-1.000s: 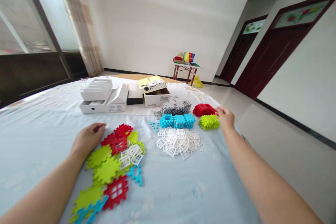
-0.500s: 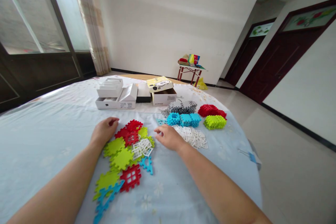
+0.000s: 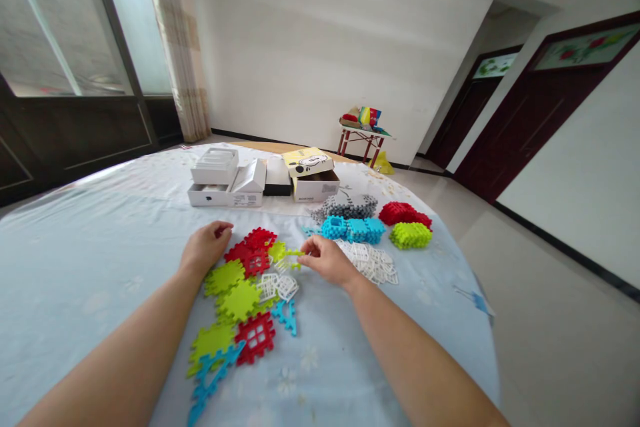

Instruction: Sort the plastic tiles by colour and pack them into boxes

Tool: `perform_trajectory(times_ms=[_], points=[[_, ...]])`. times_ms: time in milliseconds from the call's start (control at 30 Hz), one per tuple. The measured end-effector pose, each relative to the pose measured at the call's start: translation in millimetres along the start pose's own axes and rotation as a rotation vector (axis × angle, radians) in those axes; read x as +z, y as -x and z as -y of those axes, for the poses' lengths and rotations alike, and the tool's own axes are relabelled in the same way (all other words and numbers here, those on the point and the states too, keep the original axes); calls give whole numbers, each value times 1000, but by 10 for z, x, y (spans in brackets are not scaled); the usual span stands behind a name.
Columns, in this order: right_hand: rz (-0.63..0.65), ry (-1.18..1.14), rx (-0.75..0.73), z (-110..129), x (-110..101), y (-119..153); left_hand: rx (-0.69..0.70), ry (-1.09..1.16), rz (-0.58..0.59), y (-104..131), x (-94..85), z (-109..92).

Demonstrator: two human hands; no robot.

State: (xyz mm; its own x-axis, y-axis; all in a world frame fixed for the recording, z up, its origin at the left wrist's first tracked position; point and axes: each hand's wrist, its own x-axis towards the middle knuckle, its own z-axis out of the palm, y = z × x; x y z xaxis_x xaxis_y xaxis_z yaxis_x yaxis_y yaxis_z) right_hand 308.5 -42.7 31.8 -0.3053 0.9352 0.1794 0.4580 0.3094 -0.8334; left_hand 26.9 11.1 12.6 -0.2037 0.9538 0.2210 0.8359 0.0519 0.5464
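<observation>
My right hand [image 3: 325, 260] pinches the edge of a lime green piece [image 3: 294, 255] at the right side of a loose pile. My left hand [image 3: 206, 247] rests on the cloth at the pile's upper left, its fingers curled, and what they hold, if anything, is hidden. Between and below the hands lie red pieces [image 3: 256, 261], flat green pieces [image 3: 237, 300], white lattice pieces [image 3: 286, 287], a red window piece [image 3: 255, 338] and blue triangular pieces [image 3: 213, 373].
Beyond my right hand are stacks of blue [image 3: 357, 230], grey [image 3: 350, 207], red [image 3: 404, 213] and green pieces [image 3: 411, 235], with a white heap [image 3: 373, 262]. White boxes [image 3: 225, 195] and a yellow-lidded box [image 3: 315, 188] stand at the back of the table [image 3: 125, 233].
My right hand has closed on the green piece, which is now lifted and turned beside the white pieces. My left hand keeps its place by the pile. The view has shifted slightly.
</observation>
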Motion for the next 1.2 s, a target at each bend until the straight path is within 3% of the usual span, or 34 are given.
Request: perform_trajectory(times_ms=[133, 233, 333, 633, 767, 900, 1033, 1133, 1200], points=[[-93, 79, -116, 16, -83, 100, -1, -3, 1, 10, -16, -24], [25, 228, -178, 10, -129, 191, 1, -8, 1, 16, -24, -32], [114, 294, -157, -6, -171, 245, -1, 2, 5, 18, -27, -30], [125, 520, -202, -44, -85, 230, 3, -15, 26, -12, -55, -24], [37, 511, -193, 6, -174, 229, 5, -29, 50, -50, -54, 7], [-246, 475, -153, -13, -537, 247, 14, -61, 33, -95, -34, 58], [-572, 509, -40, -278, -1099, 308, 7, -62, 52, -143, -4, 126], [-749, 593, 153, -562, -1554, 401, -7, -69, 69, -172, 22, 166], [-798, 647, 340, -732, -1830, 473, -16, -73, 64, -182, 34, 177]])
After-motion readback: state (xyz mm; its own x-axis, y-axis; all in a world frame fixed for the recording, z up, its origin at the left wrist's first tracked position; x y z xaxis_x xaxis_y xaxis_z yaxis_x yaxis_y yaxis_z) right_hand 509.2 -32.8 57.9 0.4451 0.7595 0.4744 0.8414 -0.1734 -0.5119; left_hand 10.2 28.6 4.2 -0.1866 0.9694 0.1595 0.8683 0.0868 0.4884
